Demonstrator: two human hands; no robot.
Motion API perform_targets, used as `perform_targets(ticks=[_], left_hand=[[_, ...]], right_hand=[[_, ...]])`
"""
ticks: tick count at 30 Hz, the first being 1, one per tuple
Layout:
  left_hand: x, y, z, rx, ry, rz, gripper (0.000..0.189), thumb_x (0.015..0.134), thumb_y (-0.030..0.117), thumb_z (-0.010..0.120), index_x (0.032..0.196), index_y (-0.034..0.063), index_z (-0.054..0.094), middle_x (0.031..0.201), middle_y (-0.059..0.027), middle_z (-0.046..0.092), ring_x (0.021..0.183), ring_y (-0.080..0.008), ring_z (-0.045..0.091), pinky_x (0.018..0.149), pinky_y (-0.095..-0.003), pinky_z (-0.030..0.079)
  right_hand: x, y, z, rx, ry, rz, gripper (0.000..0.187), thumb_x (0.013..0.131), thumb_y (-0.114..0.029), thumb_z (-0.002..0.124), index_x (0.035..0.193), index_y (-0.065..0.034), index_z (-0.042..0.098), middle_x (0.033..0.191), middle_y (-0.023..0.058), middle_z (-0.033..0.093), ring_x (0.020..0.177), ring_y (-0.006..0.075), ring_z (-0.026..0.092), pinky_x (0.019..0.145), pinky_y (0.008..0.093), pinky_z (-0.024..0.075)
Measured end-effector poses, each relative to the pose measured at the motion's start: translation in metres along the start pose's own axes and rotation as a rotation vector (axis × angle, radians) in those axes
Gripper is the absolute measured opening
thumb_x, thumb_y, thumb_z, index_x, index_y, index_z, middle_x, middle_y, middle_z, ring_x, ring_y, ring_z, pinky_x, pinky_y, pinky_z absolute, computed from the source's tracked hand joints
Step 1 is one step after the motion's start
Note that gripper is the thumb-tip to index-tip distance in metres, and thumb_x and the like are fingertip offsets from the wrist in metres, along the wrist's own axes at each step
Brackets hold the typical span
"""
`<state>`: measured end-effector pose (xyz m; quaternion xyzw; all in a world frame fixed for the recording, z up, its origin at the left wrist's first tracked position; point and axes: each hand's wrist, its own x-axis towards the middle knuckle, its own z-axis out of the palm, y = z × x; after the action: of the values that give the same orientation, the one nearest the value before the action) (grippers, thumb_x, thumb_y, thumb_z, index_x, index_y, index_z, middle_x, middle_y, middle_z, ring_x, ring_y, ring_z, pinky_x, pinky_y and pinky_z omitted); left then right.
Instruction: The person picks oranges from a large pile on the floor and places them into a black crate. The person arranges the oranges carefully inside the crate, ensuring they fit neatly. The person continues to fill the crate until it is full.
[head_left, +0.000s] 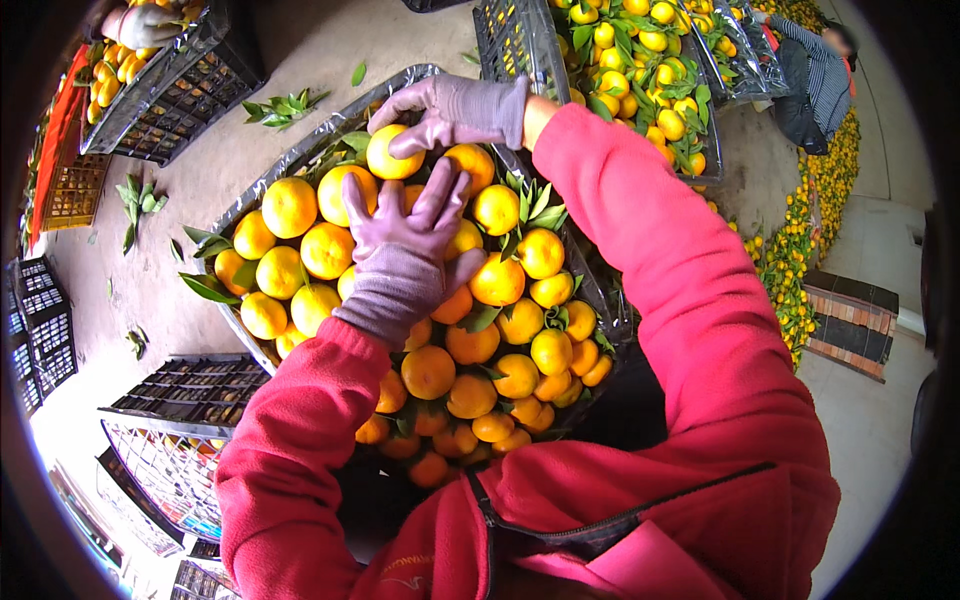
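A black plastic crate (251, 196) lined with clear film stands before me, heaped with orange citrus fruits (326, 251), some with green leaves. My left hand (409, 240), in a purple coated glove, lies palm down with spread fingers on the fruits in the crate's middle. At the far side, my right hand (442, 116), gloved alike, curls its thumb and fingers around one orange citrus fruit (390, 152) at the top of the heap. Whether that fruit is lifted off the others cannot be told.
Another crate (559, 67) of leafy citrus fruits adjoins at the upper right. A person (821, 82) sits beyond it, near a long pile of fruits (832, 195). At the upper left, another person's gloved hand (146, 26) rests over a crate (169, 94). Stacked crates (187, 390) stand lower left; loose leaves (281, 109) lie on the floor.
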<state>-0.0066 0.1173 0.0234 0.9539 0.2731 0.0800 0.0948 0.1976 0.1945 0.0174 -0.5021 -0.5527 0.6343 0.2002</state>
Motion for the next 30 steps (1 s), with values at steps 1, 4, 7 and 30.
perform_targets(ticks=[1, 4, 7, 30], left_hand=[[0.000, -0.001, 0.001, -0.012, 0.025, -0.001, 0.079, 0.076, 0.060, 0.065, 0.143, 0.0199, 0.051, 0.154, 0.0010, 0.040, 0.115, -0.0384, 0.051, 0.102, -0.0761, 0.022], [-0.002, -0.002, 0.006, -0.016, 0.077, 0.016, 0.080, 0.075, 0.059, 0.066, 0.143, 0.0195, 0.051, 0.153, 0.0000, 0.041, 0.119, -0.0383, 0.050, 0.102, -0.0767, 0.022], [-0.003, -0.001, 0.007, -0.030, 0.087, 0.021, 0.081, 0.074, 0.059, 0.067, 0.143, 0.0192, 0.052, 0.152, -0.0007, 0.041, 0.125, -0.0365, 0.047, 0.102, -0.0775, 0.022], [0.040, -0.048, 0.001, -0.104, 0.050, -0.145, 0.089, 0.060, 0.052, 0.085, 0.123, -0.0006, 0.051, 0.106, -0.0199, 0.061, 0.097, -0.0393, 0.061, 0.085, -0.0498, 0.050]], right_hand=[[0.002, 0.007, 0.001, -0.112, 0.064, -0.142, 0.044, 0.084, -0.022, 0.079, 0.122, -0.0025, 0.064, 0.108, 0.0086, 0.070, 0.093, 0.0133, 0.063, 0.083, 0.0290, 0.0525], [0.013, 0.027, 0.006, -0.132, 0.115, -0.128, 0.044, 0.080, -0.019, 0.082, 0.117, -0.0009, 0.065, 0.100, 0.0105, 0.072, 0.091, 0.0168, 0.067, 0.080, 0.0297, 0.0542], [0.020, 0.040, 0.011, -0.115, 0.098, -0.193, 0.041, 0.081, -0.017, 0.080, 0.116, -0.0003, 0.066, 0.100, 0.0108, 0.072, 0.090, 0.0171, 0.067, 0.080, 0.0301, 0.0543], [-0.008, 0.030, 0.052, -0.762, 0.554, -0.319, 0.057, 0.088, -0.036, 0.063, 0.134, -0.0067, 0.048, 0.109, 0.0195, 0.066, 0.097, 0.0327, 0.067, 0.086, 0.0448, 0.0517]])
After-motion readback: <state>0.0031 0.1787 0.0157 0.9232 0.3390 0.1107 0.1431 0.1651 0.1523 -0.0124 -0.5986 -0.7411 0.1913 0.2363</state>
